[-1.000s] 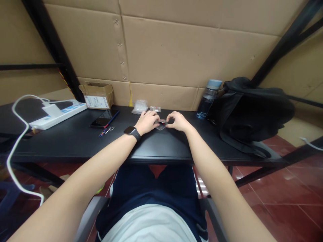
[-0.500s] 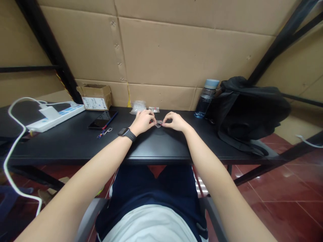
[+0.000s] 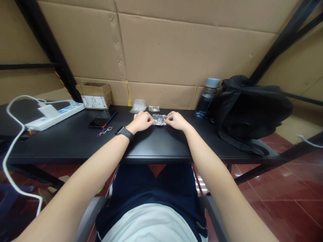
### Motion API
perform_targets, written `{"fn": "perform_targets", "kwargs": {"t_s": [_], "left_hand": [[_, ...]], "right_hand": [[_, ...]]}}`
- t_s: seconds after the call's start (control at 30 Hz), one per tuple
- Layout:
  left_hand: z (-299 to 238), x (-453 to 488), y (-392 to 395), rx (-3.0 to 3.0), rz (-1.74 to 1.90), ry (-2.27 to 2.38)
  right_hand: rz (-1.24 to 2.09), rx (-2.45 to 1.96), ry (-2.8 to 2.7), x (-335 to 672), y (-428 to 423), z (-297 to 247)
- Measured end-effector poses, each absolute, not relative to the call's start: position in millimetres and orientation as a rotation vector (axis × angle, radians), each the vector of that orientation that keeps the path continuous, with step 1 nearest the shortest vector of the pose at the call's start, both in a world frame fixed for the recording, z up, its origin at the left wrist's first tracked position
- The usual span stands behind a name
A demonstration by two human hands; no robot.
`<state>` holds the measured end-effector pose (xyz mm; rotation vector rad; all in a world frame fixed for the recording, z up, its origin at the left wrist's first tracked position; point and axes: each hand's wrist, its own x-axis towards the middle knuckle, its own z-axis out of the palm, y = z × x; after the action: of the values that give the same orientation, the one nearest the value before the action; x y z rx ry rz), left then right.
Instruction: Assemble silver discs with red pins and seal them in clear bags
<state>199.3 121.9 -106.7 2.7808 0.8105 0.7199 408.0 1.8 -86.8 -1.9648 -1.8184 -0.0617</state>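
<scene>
Left hand (image 3: 143, 121) and right hand (image 3: 176, 121) are both drawn narrow on my feed, thumb and fingertips pinching opposite ends of a crinkled clear packet (image 3: 159, 119). I take that packet as my landmark: it sits between the hands, above the black table (image 3: 156, 144), and from my camera I cannot tell whether its underside touches the surface. Glare on the plastic keeps me from making out its contents. A dark watch (image 3: 124, 133) circles the left wrist.

Just behind the packet, slightly to its left, I see a small sachet (image 3: 154, 108) with a red spot; farther left lies a whitish plastic bundle (image 3: 138, 106). Well left of the packet are a dark phone (image 3: 99, 120), a key ring (image 3: 104, 131) nearer me, a cardboard box (image 3: 94, 95) and a white power strip (image 3: 55, 117). To the packet's right stands a blue-capped bottle (image 3: 207, 97), with a black bag (image 3: 252, 107) beyond it.
</scene>
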Motion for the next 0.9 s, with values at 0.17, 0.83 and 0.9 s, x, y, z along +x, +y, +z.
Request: {"fn": "perform_targets", "kwargs": {"t_s": [0.17, 0.83, 0.9], "left_hand": [[-111, 198, 125, 2.772, 0.752, 0.871], [-112, 199, 112, 2.904, 0.824, 0.654], [-114, 200, 113, 2.911, 0.797, 0.65]], "right_hand": [[-0.023, -2.04, -1.752, 399, -2, -84], [-0.071, -1.971, -1.909, 400, 0, -94], [-0.055, -1.976, -1.898, 399, 0, -93]]}}
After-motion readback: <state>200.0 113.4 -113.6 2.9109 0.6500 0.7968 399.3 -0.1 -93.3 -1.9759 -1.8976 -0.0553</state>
